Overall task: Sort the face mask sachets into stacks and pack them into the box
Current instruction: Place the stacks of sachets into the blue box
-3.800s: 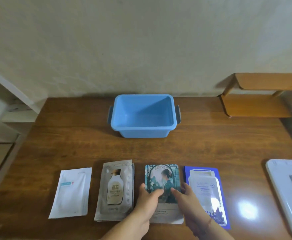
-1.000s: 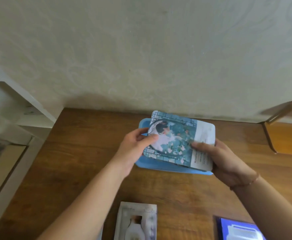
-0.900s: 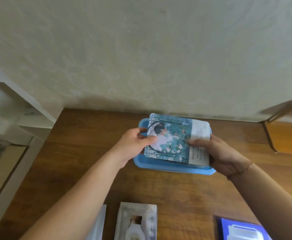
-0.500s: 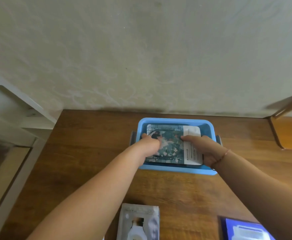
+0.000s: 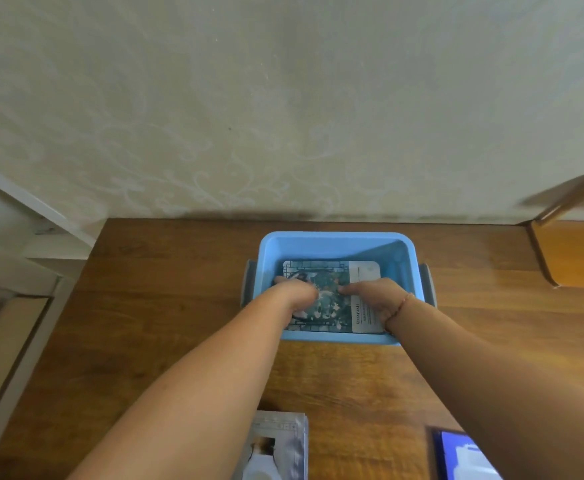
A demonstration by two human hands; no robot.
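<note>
The blue plastic box (image 5: 335, 241) stands at the back middle of the wooden table. Inside it lies the stack of teal illustrated face mask sachets (image 5: 332, 273), flat on the bottom. My left hand (image 5: 295, 294) rests on the stack's left half and my right hand (image 5: 373, 297) on its right half, both down inside the box with fingers on the top sachet. A silver sachet stack (image 5: 280, 445) with a bottle picture lies at the near edge. A dark blue sachet stack (image 5: 463, 455) lies near right, partly behind my right forearm.
A wooden shelf (image 5: 574, 247) sits at the table's right back corner. The wall runs right behind the box. The table's left edge (image 5: 86, 271) drops off beside a pale frame.
Both hands carried the teal sachet stack from the table's near edge to the box and lowered it down to the bottom. The view tilted up, cutting off the near stacks.
</note>
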